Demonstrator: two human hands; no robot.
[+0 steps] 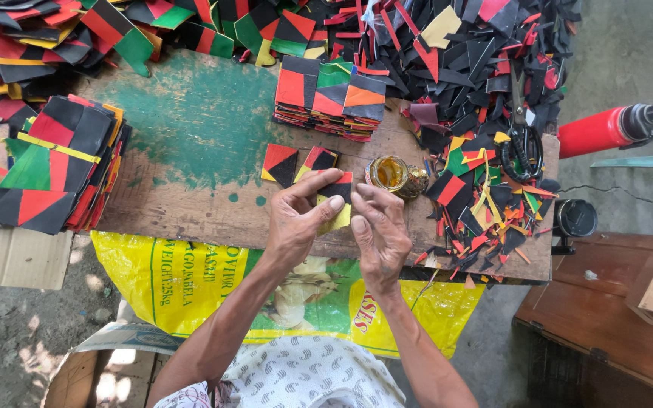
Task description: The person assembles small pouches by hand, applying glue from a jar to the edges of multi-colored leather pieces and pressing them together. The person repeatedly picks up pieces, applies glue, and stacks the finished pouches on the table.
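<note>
Yellow printed sack (183, 279) hanging below workboard (190, 204), near lap.

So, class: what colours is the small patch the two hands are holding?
The patch is black and red on top with yellow below, seen in the head view, pinched by left hand and right hand.

A rough craft workshop, seemingly open-air: a worn wooden table (190, 204) with flaking green paint stands on a bare concrete floor (629, 53). Stacks of colourful cut patches (330, 98) sit at 12 o'clock, offcut scraps (485, 204), scissors (521, 143) and an open glue jar (389, 174) at 2 o'clock.
</note>
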